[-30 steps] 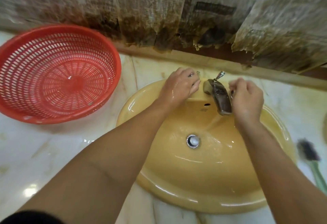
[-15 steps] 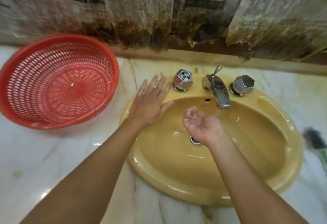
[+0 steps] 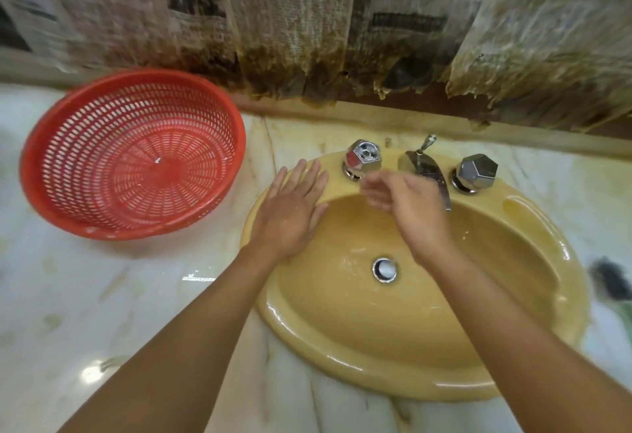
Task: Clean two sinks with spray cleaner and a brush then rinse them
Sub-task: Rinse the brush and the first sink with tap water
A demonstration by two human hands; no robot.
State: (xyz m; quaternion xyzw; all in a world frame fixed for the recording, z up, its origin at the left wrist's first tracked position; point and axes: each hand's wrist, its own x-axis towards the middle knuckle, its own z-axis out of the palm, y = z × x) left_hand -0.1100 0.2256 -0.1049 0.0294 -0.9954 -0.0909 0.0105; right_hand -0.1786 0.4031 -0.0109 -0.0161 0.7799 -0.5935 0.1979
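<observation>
Below, a white marble counter [image 3: 102,296], with the wet yellow sink [image 3: 342,347] set into it. Left of that, a red basket [image 3: 85,145]. Left hand [image 3: 290,213] flat on the sink's left rim, fingers straight, gripping nothing. Right hand [image 3: 407,207] over the basin before the spout [image 3: 424,166] (fingers blurred), loosely open, empty. Brush [image 3: 608,278] on the counter, far right.

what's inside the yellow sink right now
Only the chrome drain at the bottom and a wet sheen on the yellow sink wall; nothing else lies in it. The right hand over the back wall hides that part and most of the spout.
</observation>
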